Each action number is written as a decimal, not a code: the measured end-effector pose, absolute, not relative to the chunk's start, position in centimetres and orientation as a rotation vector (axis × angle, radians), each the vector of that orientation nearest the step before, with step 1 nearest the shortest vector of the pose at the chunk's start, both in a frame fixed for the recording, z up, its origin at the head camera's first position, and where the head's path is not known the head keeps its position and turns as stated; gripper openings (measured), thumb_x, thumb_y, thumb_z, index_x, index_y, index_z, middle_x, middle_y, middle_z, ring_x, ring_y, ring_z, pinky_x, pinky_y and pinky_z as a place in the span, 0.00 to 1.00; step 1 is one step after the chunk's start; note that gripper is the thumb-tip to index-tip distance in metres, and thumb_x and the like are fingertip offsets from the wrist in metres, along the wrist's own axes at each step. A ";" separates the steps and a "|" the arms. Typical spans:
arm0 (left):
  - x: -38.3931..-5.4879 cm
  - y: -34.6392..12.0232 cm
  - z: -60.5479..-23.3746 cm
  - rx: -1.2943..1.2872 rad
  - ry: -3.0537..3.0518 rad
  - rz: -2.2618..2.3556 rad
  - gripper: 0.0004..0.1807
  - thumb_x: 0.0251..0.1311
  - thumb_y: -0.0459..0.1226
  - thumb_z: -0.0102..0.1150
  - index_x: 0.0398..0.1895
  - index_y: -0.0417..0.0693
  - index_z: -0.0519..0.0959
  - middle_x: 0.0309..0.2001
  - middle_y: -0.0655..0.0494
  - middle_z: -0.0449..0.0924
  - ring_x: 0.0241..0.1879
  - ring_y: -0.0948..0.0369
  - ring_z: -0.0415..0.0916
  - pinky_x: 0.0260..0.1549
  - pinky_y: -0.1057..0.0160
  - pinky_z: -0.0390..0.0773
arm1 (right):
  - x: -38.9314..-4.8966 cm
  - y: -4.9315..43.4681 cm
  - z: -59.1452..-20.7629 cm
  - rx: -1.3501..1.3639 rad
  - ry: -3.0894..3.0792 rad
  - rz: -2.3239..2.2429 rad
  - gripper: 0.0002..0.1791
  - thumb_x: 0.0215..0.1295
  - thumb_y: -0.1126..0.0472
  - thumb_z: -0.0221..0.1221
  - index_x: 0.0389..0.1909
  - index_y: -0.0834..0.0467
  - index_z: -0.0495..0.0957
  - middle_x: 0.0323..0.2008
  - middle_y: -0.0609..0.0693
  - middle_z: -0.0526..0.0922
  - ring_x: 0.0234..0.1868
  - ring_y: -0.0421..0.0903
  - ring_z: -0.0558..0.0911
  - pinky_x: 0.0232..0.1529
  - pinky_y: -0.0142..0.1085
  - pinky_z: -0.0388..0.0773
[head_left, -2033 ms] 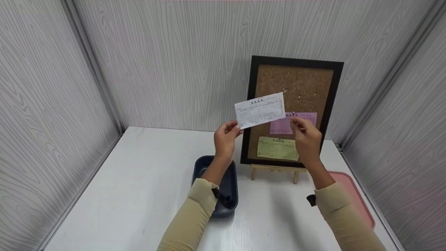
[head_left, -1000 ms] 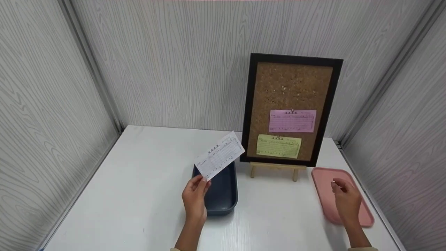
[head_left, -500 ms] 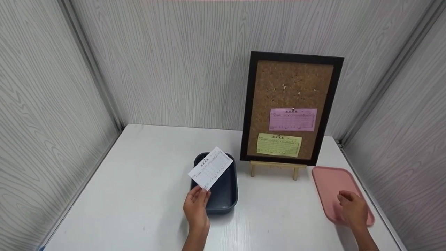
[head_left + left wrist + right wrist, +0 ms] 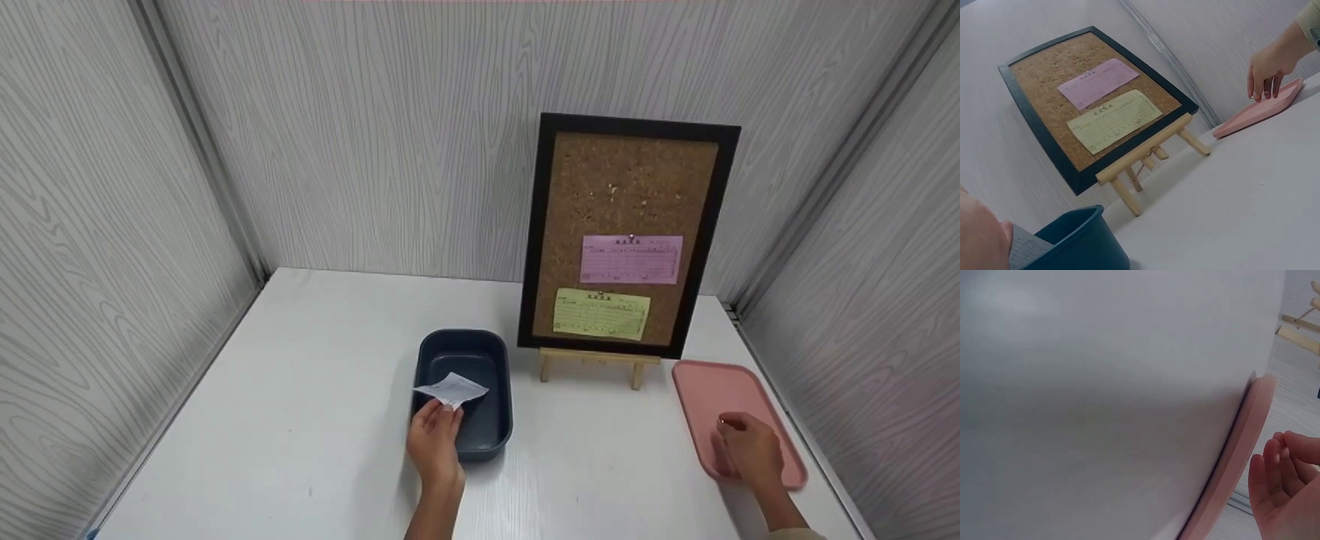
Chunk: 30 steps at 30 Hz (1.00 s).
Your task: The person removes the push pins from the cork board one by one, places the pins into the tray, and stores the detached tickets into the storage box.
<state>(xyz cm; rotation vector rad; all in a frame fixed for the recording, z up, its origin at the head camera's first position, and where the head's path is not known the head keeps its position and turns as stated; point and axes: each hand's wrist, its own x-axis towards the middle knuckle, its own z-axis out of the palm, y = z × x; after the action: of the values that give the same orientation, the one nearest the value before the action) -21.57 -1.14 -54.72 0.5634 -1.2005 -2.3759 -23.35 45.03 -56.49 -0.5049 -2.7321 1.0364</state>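
Observation:
In the head view my left hand (image 4: pixel 436 444) pinches a white printed slip (image 4: pixel 452 389) by its near corner, over the dark blue bin (image 4: pixel 503 352). The slip lies nearly flat and bends a little. The left wrist view shows part of this slip (image 4: pixel 1026 246) at the rim of the bin (image 4: pixel 1092 236). Above the pink tray (image 4: pixel 705 382), my right hand (image 4: pixel 752 448) holds a tiny shiny pushpin (image 4: pixel 721 423) between thumb and fingertip. Most of the pin is hidden by the fingers.
A black-framed cork board (image 4: pixel 634 169) stands on a small wooden easel (image 4: pixel 600 356) behind the bin and tray. Pinned to it are a pink slip (image 4: pixel 631 262) and, lower down, a yellow-green slip (image 4: pixel 601 315). Patterned panels (image 4: pixel 375 150) enclose the white table (image 4: pixel 300 390).
My left hand has brought the white slip from in front of the board down over the bin, tipping it flatter. My right hand has moved from the board to above the tray with the pushpin.

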 end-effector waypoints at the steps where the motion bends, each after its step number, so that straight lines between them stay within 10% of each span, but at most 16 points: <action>1: -21.7 -0.9 -54.7 0.559 -1.200 -2.380 0.18 0.67 0.21 0.51 0.59 0.21 0.69 0.48 0.35 0.74 0.43 0.59 0.80 0.46 0.65 0.83 | -23.4 45.1 -56.5 -0.512 -2.738 1.037 0.16 0.73 0.59 0.56 0.54 0.64 0.81 0.51 0.64 0.84 0.51 0.58 0.82 0.38 0.38 0.72; 30: -20.9 1.0 -53.4 0.466 -1.420 -2.432 0.16 0.69 0.27 0.54 0.57 0.28 0.73 0.49 0.36 0.75 0.42 0.56 0.81 0.46 0.62 0.84 | -22.5 42.8 -54.9 -0.425 -2.706 0.979 0.19 0.76 0.55 0.52 0.57 0.62 0.80 0.53 0.65 0.83 0.52 0.62 0.81 0.43 0.47 0.71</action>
<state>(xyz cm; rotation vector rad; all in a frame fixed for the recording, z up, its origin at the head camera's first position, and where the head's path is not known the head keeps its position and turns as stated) -20.89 1.00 -53.35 0.4663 -1.4197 -2.4318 -22.48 42.76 -54.91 -0.4246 -2.7061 0.9786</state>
